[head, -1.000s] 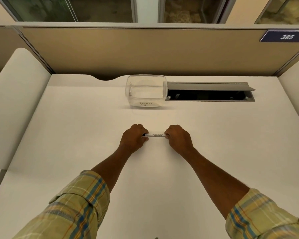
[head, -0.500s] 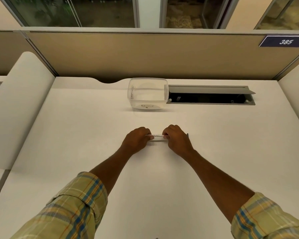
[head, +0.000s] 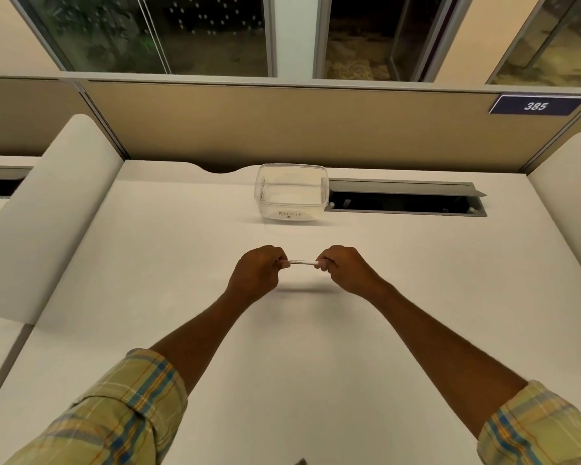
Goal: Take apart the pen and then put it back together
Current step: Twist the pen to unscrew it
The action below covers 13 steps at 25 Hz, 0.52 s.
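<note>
At the near edge of a white table [head: 182, 347], two rolled plaid sleeves [head: 114, 414] frame a pair of bare forearms stretched forward. Above the table's middle, a person's left hand [head: 255, 273] and right hand [head: 348, 270] hold a slim white pen [head: 302, 262] level between them, one hand at each end. The faint shadow beneath suggests it is lifted just clear of the surface.

The left fingers [head: 275, 255] are curled in and pinch one end of the barrel; the right fingers [head: 327, 260] are curled the same way round the other. Only the short middle stretch, with a line of dark print, shows between the fists. Both ends are hidden, so tip and cap cannot be told apart, and the pen appears to be in one piece.

The pen looks light, stiff and smooth: a hard plastic tube likely to slip under a loose grip. It should want a firm fingertip pinch near each end and little force to twist or pull apart. Any small inner parts could roll away on so flat a surface.

Well beyond the hands stands a clear plastic tub [head: 291, 196] with handwriting on its front, just beside an open cable hatch [head: 406, 201]. Behind both rises a tan partition [head: 282, 129] bearing a number plate [head: 535, 106] reading 385, with windows above.
</note>
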Motion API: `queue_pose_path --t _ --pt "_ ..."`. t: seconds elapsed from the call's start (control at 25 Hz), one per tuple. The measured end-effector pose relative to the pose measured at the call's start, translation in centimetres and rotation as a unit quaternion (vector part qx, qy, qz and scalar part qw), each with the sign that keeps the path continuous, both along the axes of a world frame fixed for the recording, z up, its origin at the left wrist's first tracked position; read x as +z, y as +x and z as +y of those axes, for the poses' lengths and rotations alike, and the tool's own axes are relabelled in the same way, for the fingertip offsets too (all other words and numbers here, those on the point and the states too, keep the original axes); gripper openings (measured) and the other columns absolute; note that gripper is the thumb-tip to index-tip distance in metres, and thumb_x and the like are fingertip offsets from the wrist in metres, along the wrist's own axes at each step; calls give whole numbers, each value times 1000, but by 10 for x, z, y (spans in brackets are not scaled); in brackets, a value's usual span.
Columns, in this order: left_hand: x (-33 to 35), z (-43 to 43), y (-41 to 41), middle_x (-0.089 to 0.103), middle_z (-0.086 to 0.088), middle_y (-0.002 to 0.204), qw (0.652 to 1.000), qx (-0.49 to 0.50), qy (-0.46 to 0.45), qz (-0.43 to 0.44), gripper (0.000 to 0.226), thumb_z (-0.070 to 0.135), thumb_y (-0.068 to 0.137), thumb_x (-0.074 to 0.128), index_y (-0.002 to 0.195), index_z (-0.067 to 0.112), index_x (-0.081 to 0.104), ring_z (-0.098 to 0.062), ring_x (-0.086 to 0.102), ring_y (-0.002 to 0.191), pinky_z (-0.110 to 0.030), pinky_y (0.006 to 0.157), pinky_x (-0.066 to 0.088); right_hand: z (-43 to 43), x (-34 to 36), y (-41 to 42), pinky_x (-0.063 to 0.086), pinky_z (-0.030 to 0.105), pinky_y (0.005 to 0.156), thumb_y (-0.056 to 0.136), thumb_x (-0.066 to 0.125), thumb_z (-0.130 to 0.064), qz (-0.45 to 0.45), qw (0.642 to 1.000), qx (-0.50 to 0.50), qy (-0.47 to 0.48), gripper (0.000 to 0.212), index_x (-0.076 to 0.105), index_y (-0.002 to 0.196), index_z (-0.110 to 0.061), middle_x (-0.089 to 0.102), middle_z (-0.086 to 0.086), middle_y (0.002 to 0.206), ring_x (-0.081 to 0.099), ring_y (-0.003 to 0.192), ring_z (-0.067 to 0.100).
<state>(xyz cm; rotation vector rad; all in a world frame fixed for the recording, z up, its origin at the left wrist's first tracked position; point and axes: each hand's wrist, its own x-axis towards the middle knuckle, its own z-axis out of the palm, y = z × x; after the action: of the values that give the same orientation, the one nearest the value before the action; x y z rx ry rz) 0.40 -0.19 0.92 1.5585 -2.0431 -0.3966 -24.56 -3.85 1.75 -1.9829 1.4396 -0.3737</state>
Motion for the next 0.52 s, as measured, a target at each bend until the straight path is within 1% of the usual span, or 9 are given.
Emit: queue_pose_path --t 0.04,0.12,0.16,0.2,0.24,0.32,0.36,0.44,0.52 --pt "4 5 2 68 -1 76 1000 -2 -19 2 13 20 97 67 86 13 69 -26 61 68 -36 59 45 2 11 0 49 29 78 105 58 -10 3 999 12 31 23 79 95 -10 73 0 92 62 81 13" --pt "15 14 3 67 0 73 999 -3 -53 4 11 15 95 68 84 13 69 -25 60 66 -35 59 44 4 33 -1 46 17 68 108 55 -16 11 994 35 106 26 80 101 -11 75 0 94 62 75 7" --pt "20 19 3 67 0 72 998 -3 -70 1 10 12 93 69 83 13 69 -25 59 65 -35 58 43 6 43 -1 45 13 63 109 53 -19 13 989 52 138 28 80 101 -12 77 1 95 62 71 6" --pt "25 23 3 67 1 70 996 -3 -85 -2 10 10 92 69 82 13 68 -25 59 63 -35 58 44 8 50 -2 46 12 61 109 53 -19 12 986 68 152 30 80 97 -12 79 3 93 63 67 7" --pt "30 27 4 67 2 68 995 1 -96 -2 12 8 91 67 80 13 68 -25 58 62 -36 57 44 12 58 -2 48 15 62 108 53 -17 11 986 79 144 31 79 91 -13 80 3 90 62 64 6" --pt "39 36 4 66 2 65 995 22 -99 -3 16 8 89 61 76 16 66 -26 56 58 -35 54 45 20 69 -1 50 26 64 100 53 -6 13 993 78 88 32 75 78 -14 77 1 78 58 59 2" --pt "44 40 3 66 2 63 995 36 -92 -6 17 10 89 59 74 17 65 -27 55 56 -35 52 46 24 72 1 52 32 65 95 53 0 16 996 72 55 34 72 71 -16 75 -1 72 58 59 4" --pt "53 47 2 65 0 61 996 56 -62 -15 20 17 87 51 73 19 65 -29 54 55 -36 52 47 33 76 7 55 38 66 85 53 6 23 998 53 -8 37 65 63 -22 69 -5 65 59 64 13" --pt "64 51 0 62 -1 57 998 60 -4 -23 26 25 84 41 70 21 63 -31 52 56 -35 54 44 41 76 12 53 39 64 79 53 8 32 998 26 -54 39 59 61 -26 64 -7 64 58 67 19"
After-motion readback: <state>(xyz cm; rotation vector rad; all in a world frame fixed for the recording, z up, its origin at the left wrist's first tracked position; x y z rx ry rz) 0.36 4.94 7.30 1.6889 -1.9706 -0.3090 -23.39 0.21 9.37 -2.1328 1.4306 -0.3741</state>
